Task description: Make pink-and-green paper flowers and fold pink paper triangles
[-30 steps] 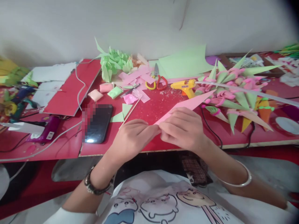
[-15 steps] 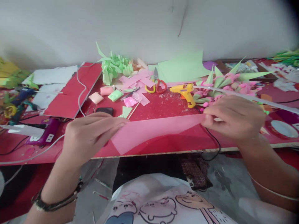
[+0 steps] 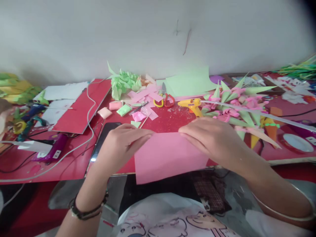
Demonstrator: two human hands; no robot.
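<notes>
A sheet of pink paper [image 3: 168, 158] hangs spread between my hands over the table's front edge. My left hand [image 3: 123, 141] is closed in a pinch on its upper left edge. My right hand [image 3: 209, 135] pinches the upper edge further right, covering part of the sheet. Just beyond my right hand lies a yellow glue gun [image 3: 191, 104] with a long clear glue stick [image 3: 247, 110] in its back. A dark phone [image 3: 105, 135] lies behind my left hand, partly hidden by it.
Scissors [image 3: 164, 98] and pink paper scraps [image 3: 144, 93] lie at mid-table near small coloured packets [image 3: 124, 110]. Green and pink paper cones [image 3: 237, 102] are heaped at the right. A red board [image 3: 76, 113] and a grey cable [image 3: 92, 121] are at left. Another person's hand [image 3: 3, 115] shows at far left.
The pink paper was a narrow folded shape, then was stretched out wide between my hands. Now my hands are closer together and the sheet faces me, hanging down.
</notes>
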